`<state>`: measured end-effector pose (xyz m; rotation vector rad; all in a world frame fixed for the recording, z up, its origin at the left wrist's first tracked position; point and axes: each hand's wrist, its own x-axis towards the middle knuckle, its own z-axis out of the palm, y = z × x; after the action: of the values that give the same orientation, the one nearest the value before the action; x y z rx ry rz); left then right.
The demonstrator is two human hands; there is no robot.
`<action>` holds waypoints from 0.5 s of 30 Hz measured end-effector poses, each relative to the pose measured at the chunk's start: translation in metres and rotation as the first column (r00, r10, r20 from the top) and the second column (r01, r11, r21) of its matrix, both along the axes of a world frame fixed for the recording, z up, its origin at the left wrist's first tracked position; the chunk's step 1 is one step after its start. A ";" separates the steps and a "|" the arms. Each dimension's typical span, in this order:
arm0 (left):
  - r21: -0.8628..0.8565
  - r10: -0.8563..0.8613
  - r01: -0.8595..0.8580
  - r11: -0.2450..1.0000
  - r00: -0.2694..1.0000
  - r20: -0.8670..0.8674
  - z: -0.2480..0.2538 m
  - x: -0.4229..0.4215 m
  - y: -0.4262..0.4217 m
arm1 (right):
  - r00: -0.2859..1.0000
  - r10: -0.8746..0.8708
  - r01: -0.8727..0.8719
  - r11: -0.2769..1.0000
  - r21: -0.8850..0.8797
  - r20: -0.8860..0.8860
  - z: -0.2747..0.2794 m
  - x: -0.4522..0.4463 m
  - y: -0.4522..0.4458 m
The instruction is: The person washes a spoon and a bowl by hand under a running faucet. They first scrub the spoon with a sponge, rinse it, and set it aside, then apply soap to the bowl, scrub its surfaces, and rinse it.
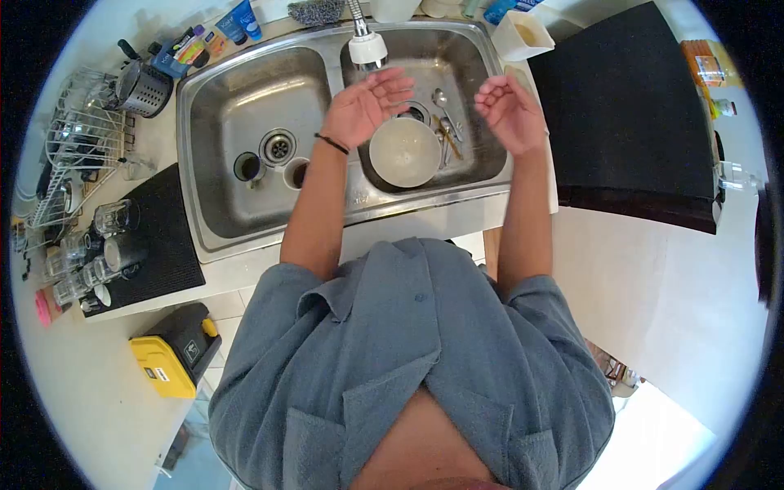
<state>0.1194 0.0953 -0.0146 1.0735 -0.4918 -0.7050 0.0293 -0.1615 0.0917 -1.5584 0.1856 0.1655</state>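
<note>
My left hand (pixel 371 106), with a dark band at the wrist, is held palm up over the right basin (pixel 482 61) of the steel sink, just below the faucet head (pixel 367 51). Its fingers are stretched out and hold nothing. My right hand (pixel 513 114) hovers over the right edge of that basin, palm turned up, fingers loosely bent and nothing in them. Between and below the hands sits a pale bowl (pixel 405 153). Beside it lie a spoon (pixel 441 100) and several other utensils (pixel 448 139). I cannot make out any running water.
In the left basin (pixel 245 90) stand a dark-mouthed cup (pixel 248 167) and a white mug (pixel 297 173). Several glasses (pixel 114 216) stand on a black mat (pixel 167 237) near a dish rack (pixel 82 147). A white container (pixel 523 36) and a black board (pixel 625 106) are at right.
</note>
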 end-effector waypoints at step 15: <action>0.447 0.795 -0.714 0.539 0.607 0.011 -0.046 0.023 -0.038 | 0.997 0.073 -0.080 0.870 -0.486 -0.032 -0.116 -0.071 -0.063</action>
<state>0.1420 0.0577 -0.0610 1.4497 0.3501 -0.0981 -0.0417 -0.2242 -0.0242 -2.0735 0.1844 0.2011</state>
